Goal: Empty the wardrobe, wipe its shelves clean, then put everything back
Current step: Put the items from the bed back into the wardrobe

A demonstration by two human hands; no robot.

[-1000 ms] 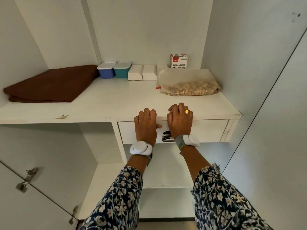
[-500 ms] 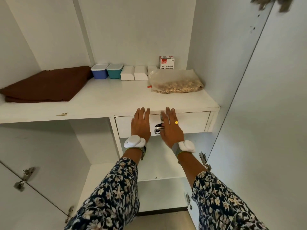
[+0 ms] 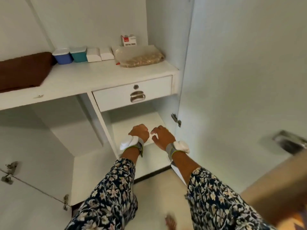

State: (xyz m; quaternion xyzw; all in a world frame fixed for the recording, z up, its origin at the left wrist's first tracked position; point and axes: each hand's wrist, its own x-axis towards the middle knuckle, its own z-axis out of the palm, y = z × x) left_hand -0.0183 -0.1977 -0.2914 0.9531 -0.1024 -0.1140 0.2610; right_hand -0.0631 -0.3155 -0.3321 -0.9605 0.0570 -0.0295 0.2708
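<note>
- A folded brown cloth (image 3: 25,70) lies on the shelf (image 3: 93,77) of the wardrobe (image 3: 163,22), far up and left of both hands.
- A blue tub (image 3: 62,56) and a teal tub (image 3: 78,54) stand side by side at the back of the shelf, touching. They are up and left of the left hand.
- Two white boxes (image 3: 93,55) sit just right of the tubs.
- A clear bag (image 3: 141,57) of brown bits lies above the hands, with a red-and-white carton (image 3: 128,40) behind it.
- The drawer (image 3: 114,98) is closed, directly above the hands. Its metal handle (image 3: 137,96) is well clear of them.
- The left hand (image 3: 139,132) is curled into a loose fist over the lower shelf (image 3: 141,118), with nothing seen in it.
- The right hand (image 3: 163,135) is just beside it. Its fingers are spread and bent, and it holds nothing.
- The open door (image 3: 240,80) stands to the right of the right hand.
</note>
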